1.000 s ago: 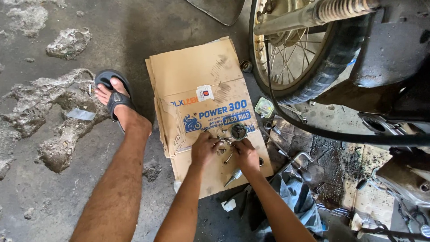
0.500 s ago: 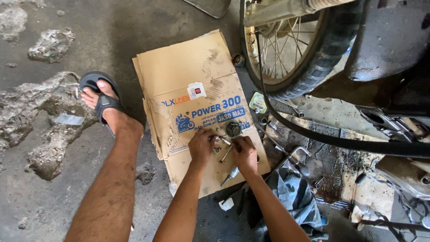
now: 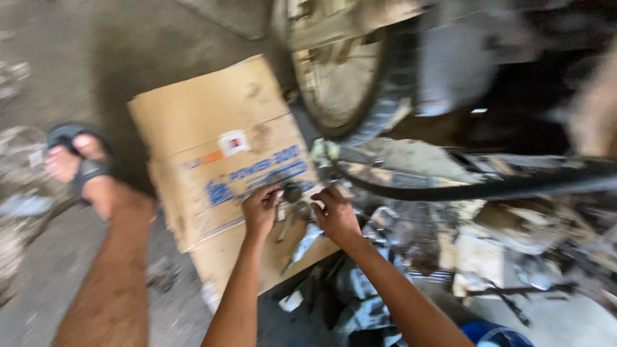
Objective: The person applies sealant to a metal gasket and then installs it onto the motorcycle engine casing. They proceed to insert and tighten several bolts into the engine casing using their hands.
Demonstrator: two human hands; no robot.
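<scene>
Blurred. Left hand (image 3: pixel 260 209) and right hand (image 3: pixel 334 215) on small metal parts (image 3: pixel 292 199) lying on flattened cardboard box (image 3: pixel 212 141) beside motorcycle wheel (image 3: pixel 347 83); grip state unclear for both.

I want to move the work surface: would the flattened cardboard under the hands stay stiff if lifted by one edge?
The flattened cardboard looks thin and creased, so it would probably sag. Small metal parts lying on it, between the left hand and right hand, might then slide off.
</scene>
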